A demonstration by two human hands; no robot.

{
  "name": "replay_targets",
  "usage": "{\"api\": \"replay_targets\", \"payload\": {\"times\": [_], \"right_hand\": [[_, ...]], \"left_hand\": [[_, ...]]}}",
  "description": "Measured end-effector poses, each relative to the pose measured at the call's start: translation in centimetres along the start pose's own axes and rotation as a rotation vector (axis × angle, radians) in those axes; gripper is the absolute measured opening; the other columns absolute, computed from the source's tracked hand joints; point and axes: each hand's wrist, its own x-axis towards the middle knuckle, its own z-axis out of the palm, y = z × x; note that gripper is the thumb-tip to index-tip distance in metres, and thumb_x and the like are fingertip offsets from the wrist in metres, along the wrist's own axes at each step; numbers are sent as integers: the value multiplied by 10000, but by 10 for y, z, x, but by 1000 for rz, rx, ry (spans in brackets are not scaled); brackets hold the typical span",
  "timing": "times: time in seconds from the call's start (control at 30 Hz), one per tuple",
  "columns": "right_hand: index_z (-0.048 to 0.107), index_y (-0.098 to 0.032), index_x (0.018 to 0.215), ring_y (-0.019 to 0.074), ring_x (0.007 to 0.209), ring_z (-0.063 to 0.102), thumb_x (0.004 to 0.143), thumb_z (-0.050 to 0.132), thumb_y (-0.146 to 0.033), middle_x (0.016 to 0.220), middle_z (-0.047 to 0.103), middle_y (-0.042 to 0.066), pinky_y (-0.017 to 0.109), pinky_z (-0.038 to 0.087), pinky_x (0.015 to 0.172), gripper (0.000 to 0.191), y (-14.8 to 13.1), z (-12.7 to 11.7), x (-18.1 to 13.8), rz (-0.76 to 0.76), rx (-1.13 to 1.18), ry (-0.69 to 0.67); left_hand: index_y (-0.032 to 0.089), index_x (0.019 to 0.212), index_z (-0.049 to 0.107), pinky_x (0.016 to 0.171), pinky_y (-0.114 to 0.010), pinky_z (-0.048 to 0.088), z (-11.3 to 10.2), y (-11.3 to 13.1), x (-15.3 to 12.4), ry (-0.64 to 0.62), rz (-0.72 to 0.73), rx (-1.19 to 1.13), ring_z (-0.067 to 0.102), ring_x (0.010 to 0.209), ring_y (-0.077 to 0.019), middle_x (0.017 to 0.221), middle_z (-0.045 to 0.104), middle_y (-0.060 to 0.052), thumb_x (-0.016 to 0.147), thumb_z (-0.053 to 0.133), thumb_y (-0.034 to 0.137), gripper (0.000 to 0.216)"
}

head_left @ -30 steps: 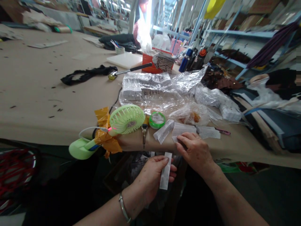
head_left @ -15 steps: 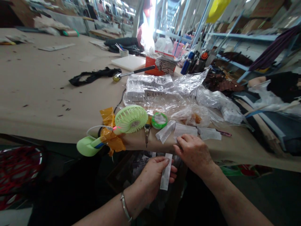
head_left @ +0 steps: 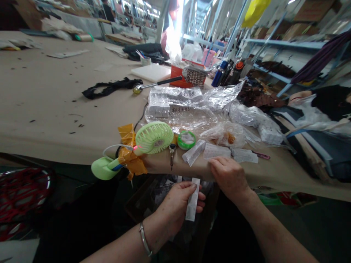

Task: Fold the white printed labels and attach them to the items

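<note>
The left hand (head_left: 179, 204) is pinching a narrow white strip (head_left: 192, 200) between thumb and fingers, holding it upright below the edge of the desk (head_left: 55, 109). The right hand (head_left: 229, 176) is resting at the desk's edge, fingers curled down — their tips are touching a flat stack of white labels (head_left: 218, 151), though whether they are gripping it cannot be told. Just left of the labels are lying a small clear packet (head_left: 194, 152), a green tape roll (head_left: 186, 140) and a green fan (head_left: 153, 137) — all near the edge.
</note>
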Motion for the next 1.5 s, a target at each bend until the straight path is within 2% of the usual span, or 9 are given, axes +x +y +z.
{"api": "replay_targets", "payload": {"times": [0.17, 0.27, 0.37, 0.73, 0.87, 1.03, 1.23, 1.4, 1.5], "right_hand": [[645, -180, 965, 211, 1011, 617, 868, 546, -120, 986, 700, 80, 379, 481, 893, 151, -12, -5, -30, -103, 375, 254], [652, -193, 979, 231, 1135, 572, 862, 549, -108, 1047, 694, 85, 429, 468, 946, 177, -37, -8, -49, -226, 492, 207], [653, -176, 988, 233, 1156, 567, 865, 529, -92, 1051, 698, 89, 433, 465, 968, 194, -56, -6, -61, -287, 496, 155], [660, -179, 911, 224, 1095, 610, 851, 488, -84, 1030, 717, 69, 429, 433, 1008, 205, -72, -5, -64, -219, 423, 155], [631, -173, 1044, 221, 1087, 605, 837, 481, -102, 1030, 707, 76, 413, 458, 985, 265, -64, -5, -54, -246, 491, 149], [506, -120, 1268, 297, 1277, 411, 877, 499, -204, 1280, 549, 152, 490, 413, 1020, 400, -33, -1, -5, -94, 383, 142], [537, -160, 1265, 360, 1323, 311, 872, 543, -381, 1376, 476, 132, 556, 324, 1055, 451, -27, 14, 56, -27, 226, 69], [498, -149, 1286, 311, 1295, 375, 888, 526, -358, 1319, 523, 144, 516, 345, 1053, 451, -27, 16, 53, -11, 299, 174], [572, -184, 1142, 239, 1111, 545, 913, 490, -279, 1093, 635, 108, 420, 459, 948, 260, -13, 11, 28, 62, 435, 297]], "left_hand": [[88, 883, 627, 545, -254, 503, 3, 6, -4, -48, -23, -55, 609, 527, -133, 684, 664, -83, 849, 533, 200, 150], [66, 835, 659, 555, -226, 483, 4, 8, -6, -135, 21, -132, 608, 572, -125, 709, 665, -86, 799, 579, 136, 112], [66, 739, 667, 528, -190, 441, 4, 7, -6, -102, 32, -220, 590, 570, -103, 701, 658, -71, 753, 613, 93, 61], [86, 730, 644, 516, -186, 428, 0, 0, -3, -65, 44, -253, 581, 549, -98, 682, 645, -53, 769, 675, 186, 112], [106, 767, 620, 556, -190, 458, -5, -4, -1, 28, 72, -280, 605, 585, -103, 697, 653, -42, 745, 661, 109, 46], [115, 873, 589, 537, -254, 481, -10, -2, -4, 20, -13, -123, 606, 517, -137, 676, 654, -68, 820, 606, 255, 151], [116, 878, 565, 546, -257, 481, -18, -5, -5, 29, -44, -80, 624, 533, -149, 659, 649, -65, 864, 533, 277, 164], [110, 864, 583, 554, -257, 492, -21, -5, -7, 37, -26, -86, 623, 540, -146, 676, 658, -71, 825, 602, 281, 176], [111, 865, 596, 581, -262, 508, -21, -2, -9, 80, -48, -74, 641, 571, -154, 697, 672, -79, 796, 649, 267, 179]]}}
